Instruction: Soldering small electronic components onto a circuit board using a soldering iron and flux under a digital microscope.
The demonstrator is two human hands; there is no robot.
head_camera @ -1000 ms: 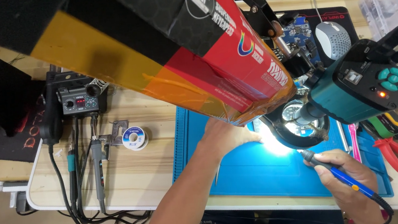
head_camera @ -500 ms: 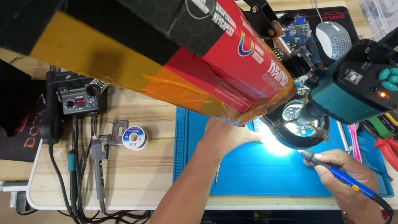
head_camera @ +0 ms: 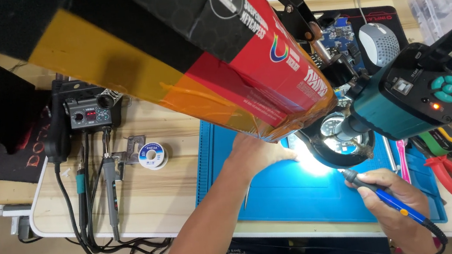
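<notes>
The right hand [head_camera: 399,203], lower right of frame, grips a blue soldering pen [head_camera: 381,194] like a pencil, tip twd the bright spot under the ring lamp [head_camera: 336,145]. The left hand [head_camera: 255,152] lies centre on the blue mat [head_camera: 286,194], prob. steadying sth; fingers are hidden by the glare, so I cannot tell. A solder spool [head_camera: 152,155] sits at centre left.

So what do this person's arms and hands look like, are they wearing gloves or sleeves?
No gloves and no sleeves in view: both forearms are bare right down to the wrists. The left hand and the right hand are bare too, with no watch, ring or band that shows. At the bottom edge a dark garment with pale print covers the body.
</notes>
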